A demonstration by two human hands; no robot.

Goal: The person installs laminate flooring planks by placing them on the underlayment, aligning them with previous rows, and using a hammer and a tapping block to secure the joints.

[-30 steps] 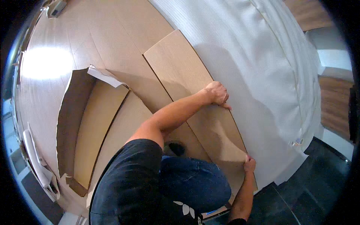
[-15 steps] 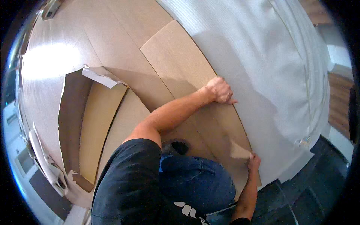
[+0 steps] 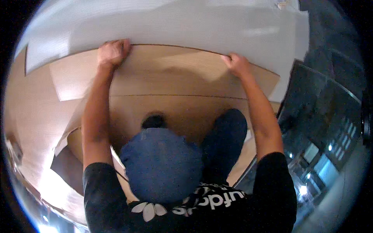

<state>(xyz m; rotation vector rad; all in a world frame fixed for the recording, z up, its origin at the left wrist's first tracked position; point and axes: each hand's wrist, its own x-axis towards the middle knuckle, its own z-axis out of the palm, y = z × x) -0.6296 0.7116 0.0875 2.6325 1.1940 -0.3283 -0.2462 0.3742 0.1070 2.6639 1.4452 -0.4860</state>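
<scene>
The wood-look plank (image 3: 171, 70) is lying in front of the person's knees, its near long edge running along a seam with the laid boards (image 3: 178, 108). Its far long edge is bordering the white underlay (image 3: 194, 27), and that sheet is spreading wide beyond it, leaving room on that side. At its right end a strip of underlay is showing, then the dark floor (image 3: 311, 101) is starting; its left end is facing more laid boards. On the near side, 2 knees are taking up the space.

The left hand (image 3: 112, 52) is closing over the far edge, fingertips hidden; the right hand (image 3: 237, 64) is clamping the same edge farther right, near that end.

Compared with 1 second ago, the view is turning: the plank, diagonal then, is now running crosswise, while both hands are keeping to its far edge. The torn carton (image 3: 68, 171) is now sitting lower left, partly behind the left arm.

The plank's long axis is stretching left to right, its right end pointing toward the dark floor.
</scene>
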